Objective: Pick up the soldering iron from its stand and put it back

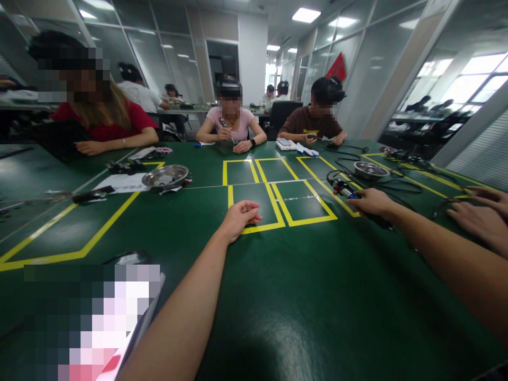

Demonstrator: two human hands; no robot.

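Observation:
My left hand (240,216) rests on the green table (278,296), at the near edge of a yellow-taped rectangle (262,228). Its fingers are loosely bent and a little apart, and nothing shows in them. Farther right, my right hand (373,203) is closed around a dark hand-held tool (346,191) with blue and metallic parts near its front end. The tool's tip points away to the left, and its dark rear end sticks out below my palm. My fingers cover the middle, so its exact kind is unclear.
Steel bowls (165,177) (371,170) stand left and right, with black cables (400,182) around the right one. Another person's hands (474,217) lie at the right edge. Several people sit beyond the table. A pixelated device (115,323) fills the lower left.

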